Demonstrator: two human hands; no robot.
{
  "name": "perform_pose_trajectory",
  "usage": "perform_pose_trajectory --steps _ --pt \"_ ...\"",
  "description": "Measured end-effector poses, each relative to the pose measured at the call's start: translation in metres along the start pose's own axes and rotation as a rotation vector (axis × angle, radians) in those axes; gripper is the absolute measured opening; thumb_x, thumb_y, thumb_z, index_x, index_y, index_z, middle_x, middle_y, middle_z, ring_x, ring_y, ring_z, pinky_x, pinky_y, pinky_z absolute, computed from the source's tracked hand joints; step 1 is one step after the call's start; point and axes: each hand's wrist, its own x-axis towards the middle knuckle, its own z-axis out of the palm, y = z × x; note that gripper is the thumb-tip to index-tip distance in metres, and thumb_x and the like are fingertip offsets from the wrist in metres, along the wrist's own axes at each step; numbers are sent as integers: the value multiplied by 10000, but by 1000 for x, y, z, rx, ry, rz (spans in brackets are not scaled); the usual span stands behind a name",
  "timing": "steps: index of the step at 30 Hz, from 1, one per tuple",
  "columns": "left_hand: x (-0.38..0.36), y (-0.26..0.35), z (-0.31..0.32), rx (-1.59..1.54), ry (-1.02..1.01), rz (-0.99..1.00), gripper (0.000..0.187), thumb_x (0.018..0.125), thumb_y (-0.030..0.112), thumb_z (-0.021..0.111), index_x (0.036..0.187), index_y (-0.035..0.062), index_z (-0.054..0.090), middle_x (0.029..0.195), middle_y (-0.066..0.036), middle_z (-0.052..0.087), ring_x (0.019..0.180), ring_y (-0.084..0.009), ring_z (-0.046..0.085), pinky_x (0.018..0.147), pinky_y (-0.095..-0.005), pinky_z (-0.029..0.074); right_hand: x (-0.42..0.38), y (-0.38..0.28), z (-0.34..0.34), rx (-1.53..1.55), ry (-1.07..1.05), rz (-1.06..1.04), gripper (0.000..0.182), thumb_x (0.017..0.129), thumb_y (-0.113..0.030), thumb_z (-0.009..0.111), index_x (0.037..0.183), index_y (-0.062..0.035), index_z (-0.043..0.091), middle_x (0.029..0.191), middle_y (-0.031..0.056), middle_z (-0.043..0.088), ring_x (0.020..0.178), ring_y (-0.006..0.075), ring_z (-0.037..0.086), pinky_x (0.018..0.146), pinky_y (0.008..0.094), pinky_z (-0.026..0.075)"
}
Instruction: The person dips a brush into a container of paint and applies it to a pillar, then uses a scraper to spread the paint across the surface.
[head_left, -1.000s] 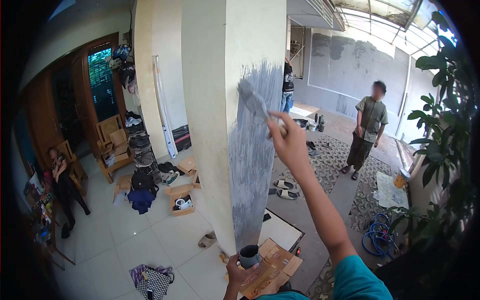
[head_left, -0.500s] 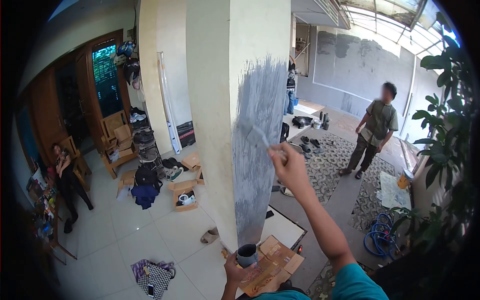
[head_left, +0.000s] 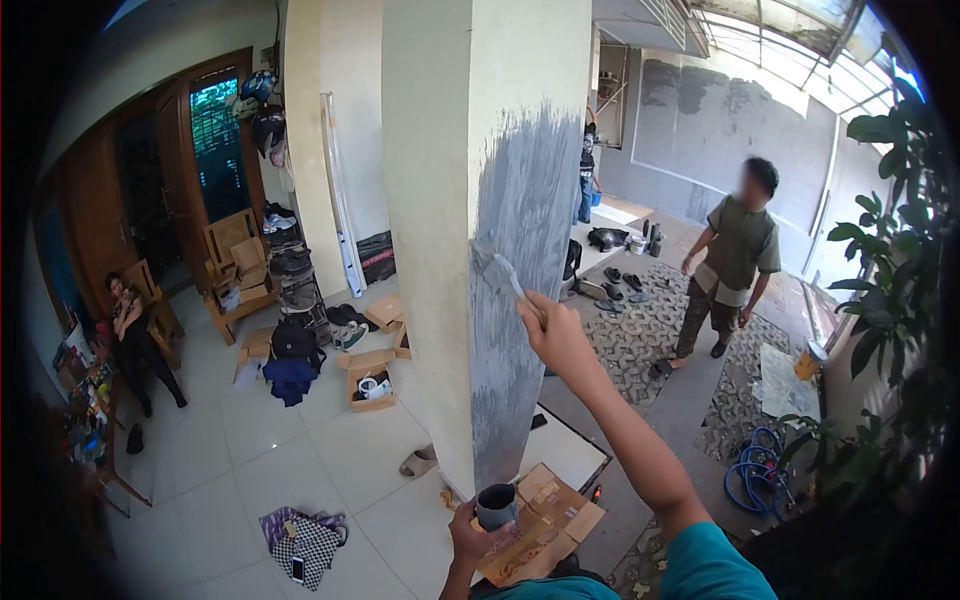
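A cream pillar [head_left: 426, 200] stands in the middle, its right face covered with streaky grey paint [head_left: 520, 330] from above mid-height down to near its foot. My right hand [head_left: 552, 328] is closed round the handle of a brush [head_left: 505, 275], whose bristles touch the pillar near the left edge of the grey area. Low in the view, my left hand [head_left: 474, 538] grips a grey-stained cup [head_left: 496, 508], its open top facing up. Under the cup, a flattened cardboard sheet [head_left: 560, 520] lies at the pillar's base.
A person [head_left: 735, 255] stands on the patterned paving at right; another [head_left: 135, 335] leans at far left. Open boxes [head_left: 370, 380], a bag [head_left: 293, 345] and a cloth with a phone [head_left: 303, 550] lie on the tiles. A blue hose [head_left: 755, 475] is coiled at right.
My right hand and the brush have moved a little left and down relative to the painted face, toward its left edge. The person at right has stepped nearer.
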Motion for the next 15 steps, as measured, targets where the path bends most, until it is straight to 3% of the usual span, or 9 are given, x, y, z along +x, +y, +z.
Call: perform_pose_trajectory --steps 2,6,8,12,15 --pt "4 -2 2 0 23 63 688 524 387 939 1026 7 663 927 -113 647 871 -232 651 786 -353 516 -8 5 -2 51 79 -35 239 937 -168 593 1059 36 616 688 276 570 683 462 600 568 441 460" --pt "2 -1 2 -64 20 43 690 525 390 937 1027 4 663 925 -116 646 867 -234 652 785 -357 516 16 -47 -37 23 118 80 262 938 -173 595 1078 46 625 673 267 578 653 433 622 567 427 471" --pt "2 0 -1 34 -43 35 786 531 365 936 1141 -26 633 1037 -153 652 972 -264 674 854 -374 543 35 -63 -40 70 256 -35 276 939 -172 593 1098 50 632 686 282 578 696 450 621 588 436 482" --pt "-2 4 -4 34 -36 25 770 536 353 934 1139 -22 636 1040 -151 651 969 -263 674 855 -371 542 51 -30 1 91 224 -70 279 938 -163 589 1125 41 627 771 306 604 800 473 619 636 456 497" --pt "1 7 -5 9 1 30 761 540 340 931 1143 -19 637 1039 -149 652 971 -258 674 856 -367 540 18 -17 8 22 114 -18 268 937 -155 586 1131 25 633 772 304 607 814 462 624 640 457 499"
